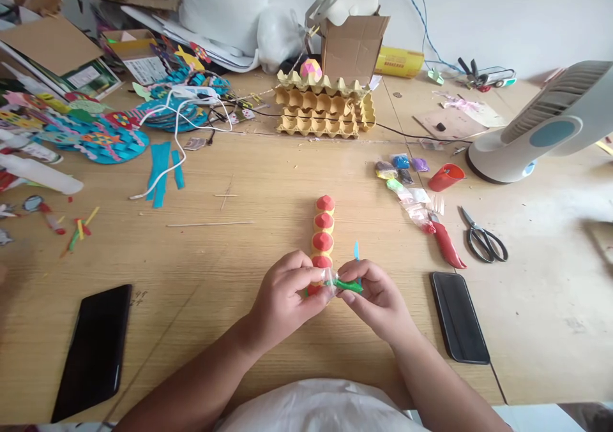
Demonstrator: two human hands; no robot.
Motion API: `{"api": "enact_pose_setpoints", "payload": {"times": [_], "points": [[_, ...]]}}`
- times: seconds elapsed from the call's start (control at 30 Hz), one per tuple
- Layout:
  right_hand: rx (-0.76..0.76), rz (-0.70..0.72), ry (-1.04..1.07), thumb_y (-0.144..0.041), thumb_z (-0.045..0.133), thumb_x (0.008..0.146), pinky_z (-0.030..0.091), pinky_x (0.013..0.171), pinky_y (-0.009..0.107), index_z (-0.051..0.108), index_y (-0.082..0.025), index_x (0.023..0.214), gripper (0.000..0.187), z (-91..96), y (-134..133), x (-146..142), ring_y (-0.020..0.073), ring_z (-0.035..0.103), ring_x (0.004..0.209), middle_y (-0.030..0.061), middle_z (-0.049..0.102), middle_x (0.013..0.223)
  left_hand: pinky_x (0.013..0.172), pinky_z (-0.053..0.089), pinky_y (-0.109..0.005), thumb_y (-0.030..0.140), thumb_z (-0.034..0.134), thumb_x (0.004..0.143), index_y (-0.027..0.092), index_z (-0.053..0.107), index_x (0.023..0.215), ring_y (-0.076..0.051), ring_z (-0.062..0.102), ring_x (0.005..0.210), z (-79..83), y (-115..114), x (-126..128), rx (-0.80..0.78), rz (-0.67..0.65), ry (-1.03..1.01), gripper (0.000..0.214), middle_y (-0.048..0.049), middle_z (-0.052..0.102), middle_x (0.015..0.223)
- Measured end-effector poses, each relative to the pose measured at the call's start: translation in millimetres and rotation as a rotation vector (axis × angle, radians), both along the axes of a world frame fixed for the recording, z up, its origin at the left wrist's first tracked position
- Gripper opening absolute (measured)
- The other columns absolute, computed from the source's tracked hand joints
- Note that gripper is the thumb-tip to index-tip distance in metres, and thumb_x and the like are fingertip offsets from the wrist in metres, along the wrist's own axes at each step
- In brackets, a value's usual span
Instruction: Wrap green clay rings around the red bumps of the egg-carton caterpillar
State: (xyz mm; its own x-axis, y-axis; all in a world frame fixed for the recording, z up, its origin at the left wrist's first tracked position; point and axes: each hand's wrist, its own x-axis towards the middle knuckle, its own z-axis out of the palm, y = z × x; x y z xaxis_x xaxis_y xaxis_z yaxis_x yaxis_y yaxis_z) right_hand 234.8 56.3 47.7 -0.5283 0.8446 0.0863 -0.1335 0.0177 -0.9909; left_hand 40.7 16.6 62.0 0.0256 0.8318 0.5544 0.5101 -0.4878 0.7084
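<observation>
Both hands meet over a row of egg-carton cups (324,221), yellow with red-covered tops, lying on the table. My left hand (290,291) pinches the clear end of a small plastic bag (329,277). Inside the bag is a lump of green modelling clay (352,286). Fingers of my right hand (376,295) are closed on the green end of the same bag. A thin light-blue tool (356,251) sticks out beyond my right fingers; its lower part is hidden. My hands cover the near end of the row.
Two phones (93,349) (460,317) flank my arms. Black scissors (483,235), a red-handled knife (447,244), a red cup (446,177) and several clay packets (401,162) lie to the right. Egg cartons (318,126) stand at the back, near a white fan (536,126).
</observation>
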Motion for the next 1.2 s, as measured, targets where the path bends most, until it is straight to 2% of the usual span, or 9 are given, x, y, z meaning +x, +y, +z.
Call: {"api": "enact_pose_setpoints", "payload": {"times": [0.13,0.27,0.5,0.7,0.9,1.07,1.13,1.2], "points": [[-0.002,-0.03,0.021,-0.03,0.072,0.096,0.054,0.073,0.032,0.062,-0.023,0.091,0.013,1.5,1.0,0.0,0.018,0.066,0.084,0.0043,0.069,0.091,0.065,0.051,-0.022,0.01,0.073,0.087,0.019,0.072,0.1,-0.01,0.058,0.068,0.0,1.5,-0.3,0.025,0.003,0.037,0.016,0.0016,0.058,0.079],[-0.006,-0.017,0.041,-0.028,0.072,0.096,0.055,0.07,0.03,0.063,-0.023,0.089,0.013,1.7,2.5,0.8,0.0164,0.066,0.079,0.0038,0.07,0.088,0.062,0.05,-0.02,0.016,0.075,0.09,0.019,0.073,0.108,-0.009,0.058,0.068,-1.5,2.0,-0.5,-0.058,-0.062,0.0,0.019,0.0014,0.059,0.082],[-0.18,-0.025,0.107,-0.03,0.077,0.093,0.058,0.064,0.025,0.066,-0.021,0.087,0.016,-1.7,-0.9,-2.5,0.0116,0.065,0.069,0.001,0.068,0.082,0.064,0.051,-0.021,0.014,0.073,0.092,0.021,0.07,0.109,-0.009,0.056,0.069,-5.9,-2.2,0.4,0.053,-0.052,0.074,0.018,0.0021,0.055,0.081],[-0.33,0.028,0.158,-0.035,0.079,0.092,0.056,0.059,0.021,0.066,-0.019,0.085,0.021,-4.8,1.3,-0.7,0.0099,0.068,0.063,-0.0001,0.071,0.078,0.065,0.049,-0.024,0.015,0.073,0.092,0.019,0.072,0.104,-0.011,0.053,0.069,-7.4,-3.2,-3.7,0.116,-0.068,0.119,0.013,0.0012,0.056,0.077],[-0.486,0.032,0.245,-0.037,0.084,0.088,0.052,0.056,0.019,0.066,-0.019,0.082,0.026,-6.0,4.1,-3.5,0.0095,0.068,0.061,-0.0008,0.072,0.075,0.062,0.046,-0.023,0.021,0.07,0.095,0.02,0.074,0.098,-0.011,0.051,0.065,-6.6,0.2,-5.7,0.1,-0.043,0.08,0.005,0.0015,0.053,0.075],[-0.519,-0.001,0.262,-0.037,0.086,0.085,0.05,0.055,0.019,0.066,-0.019,0.081,0.027,-3.2,5.1,-4.9,0.0095,0.068,0.06,-0.0012,0.073,0.073,0.06,0.043,-0.022,0.02,0.07,0.095,0.021,0.077,0.093,-0.01,0.051,0.063,-4.7,0.8,-5.6,-0.092,-0.02,-0.09,0.007,0.0009,0.055,0.075],[-0.524,-0.028,0.265,-0.037,0.087,0.084,0.05,0.057,0.019,0.066,-0.019,0.08,0.028,-2.6,5.7,-4.7,0.0093,0.067,0.06,-0.0013,0.073,0.073,0.062,0.043,-0.022,0.025,0.067,0.097,0.021,0.075,0.088,-0.011,0.052,0.067,-5.3,2.4,-6.5,-0.227,0.024,-0.307,0.013,-0.0003,0.057,0.076],[-0.527,-0.075,0.273,-0.038,0.087,0.084,0.05,0.058,0.02,0.066,-0.019,0.08,0.028,-2.4,6.3,-4.6,0.0092,0.066,0.061,-0.0017,0.072,0.073,0.06,0.041,-0.022,0.035,0.064,0.099,0.02,0.069,0.083,-0.011,0.049,0.066,-5.7,5.5,-7.9,-0.375,0.061,-0.672,0.023,-0.0001,0.054,0.074]]}}
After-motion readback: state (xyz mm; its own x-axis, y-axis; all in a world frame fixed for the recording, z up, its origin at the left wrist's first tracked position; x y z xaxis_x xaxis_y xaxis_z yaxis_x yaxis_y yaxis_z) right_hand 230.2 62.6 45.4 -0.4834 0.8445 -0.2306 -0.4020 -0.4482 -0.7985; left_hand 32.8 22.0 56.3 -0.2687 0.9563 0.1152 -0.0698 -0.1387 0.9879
